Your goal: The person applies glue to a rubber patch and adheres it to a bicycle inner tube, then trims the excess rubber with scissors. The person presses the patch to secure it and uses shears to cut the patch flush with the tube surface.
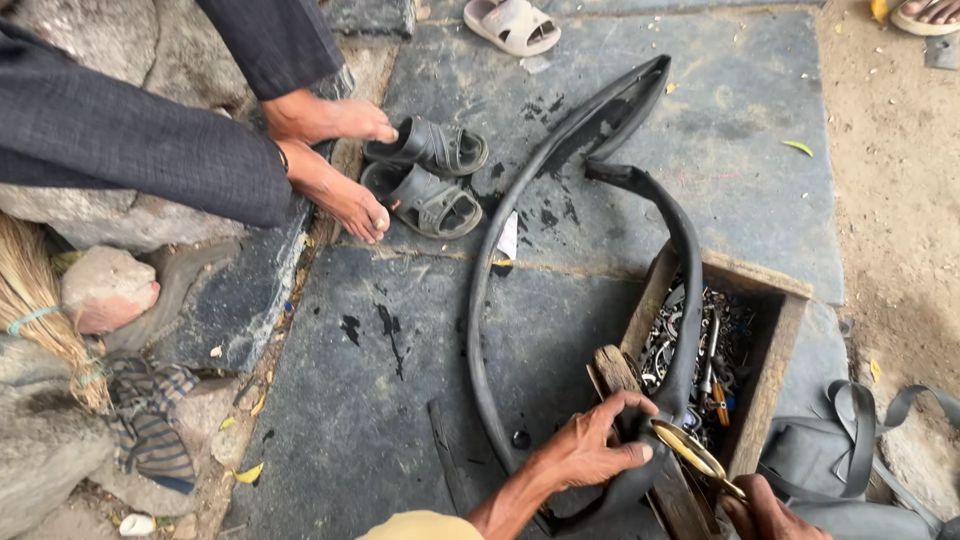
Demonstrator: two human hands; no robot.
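We are pinching the black inner tube [478,300] with our left hand [590,450], fingers curled tight around it at the near edge of the wooden toolbox [770,345], while our right hand [765,510] is closing on brass-coloured scissors [695,455]. The tube is looping out across the stone slab [700,150]; we are risking a crooked cut if the slack rubber slips.

The left hand [590,450] is reaching toward two o'clock, fingers curled in a closed grip; the right hand [765,510], at five o'clock, is clenching too.
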